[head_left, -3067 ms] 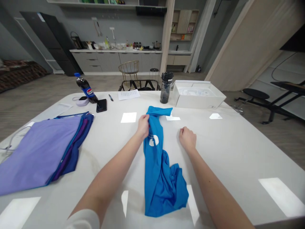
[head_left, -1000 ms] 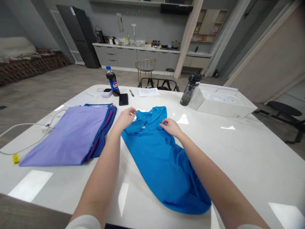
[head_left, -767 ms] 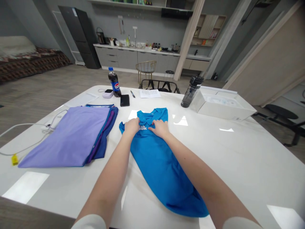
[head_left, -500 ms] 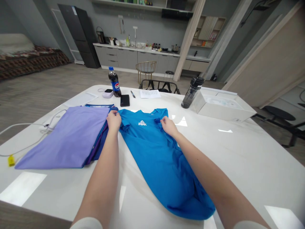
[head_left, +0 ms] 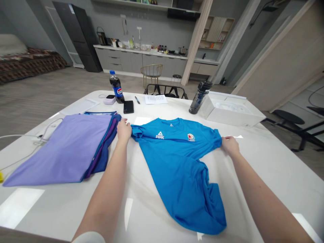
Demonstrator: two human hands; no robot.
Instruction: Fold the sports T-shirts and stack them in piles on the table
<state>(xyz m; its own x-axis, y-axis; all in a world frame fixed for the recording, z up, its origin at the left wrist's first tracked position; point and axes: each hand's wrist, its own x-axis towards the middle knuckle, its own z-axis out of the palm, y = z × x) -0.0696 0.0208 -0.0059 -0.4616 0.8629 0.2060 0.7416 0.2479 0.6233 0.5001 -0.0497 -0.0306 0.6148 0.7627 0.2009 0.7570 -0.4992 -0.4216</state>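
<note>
A blue T-shirt [head_left: 169, 162] with a white PEAK logo and a round badge lies front side up on the white table [head_left: 268, 175]. My left hand [head_left: 124, 129] pinches the end of the sleeve on the left. At the other sleeve's end, my right hand [head_left: 231, 145] is closed on the hem. The shoulders are stretched out between both hands, while the lower right part of the shirt is bunched and folded over itself. Left of my left forearm lies a stack of folded shirts [head_left: 63, 148], lavender on top with purple and navy layers below.
Along the table's far side are a cola bottle [head_left: 116, 87], a phone [head_left: 128, 107], a pen [head_left: 137, 100] and a paper sheet [head_left: 155, 99]. A dark water bottle [head_left: 198, 99] stands beside an open white box [head_left: 230, 113]. White cables [head_left: 48, 130] lie at the left.
My right hand has moved outward to the right, drawing the sleeve with it. The shirt's chest is now spread wide and the badge shows. My left hand still holds the left sleeve.
</note>
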